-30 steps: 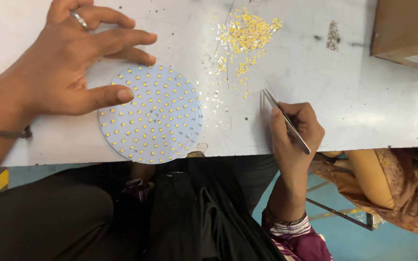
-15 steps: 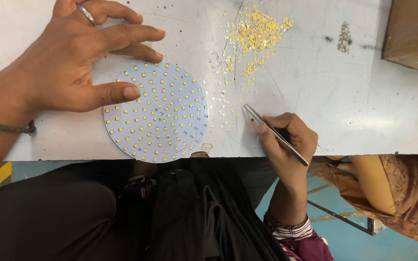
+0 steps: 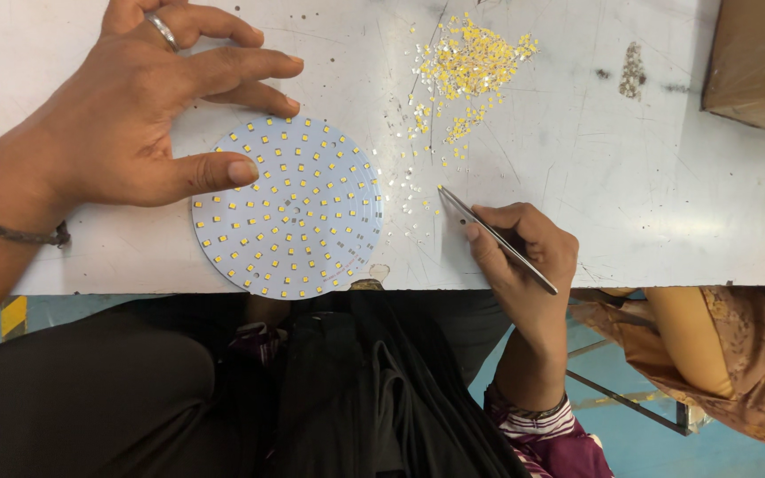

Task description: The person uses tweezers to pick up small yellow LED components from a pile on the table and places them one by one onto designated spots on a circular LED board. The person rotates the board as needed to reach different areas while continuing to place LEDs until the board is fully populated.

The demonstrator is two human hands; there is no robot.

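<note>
The left hand [image 3: 126, 124] lay spread on the white table [image 3: 577, 177], its fingers open and gripping nothing, the thumb tip pressed on the left edge of the round white board [image 3: 289, 208] studded with small yellow chips, which sat at the table's near edge. Further right, loose chips [image 3: 471, 66] were heaped near the far side, with strays trailing toward the board. The right hand [image 3: 520, 252] had closed its fingers around slim tweezers [image 3: 493, 237], and since a second ago their tip had swung left toward the strays beside the board. A brown box [image 3: 759, 62] stood at the far right.
</note>
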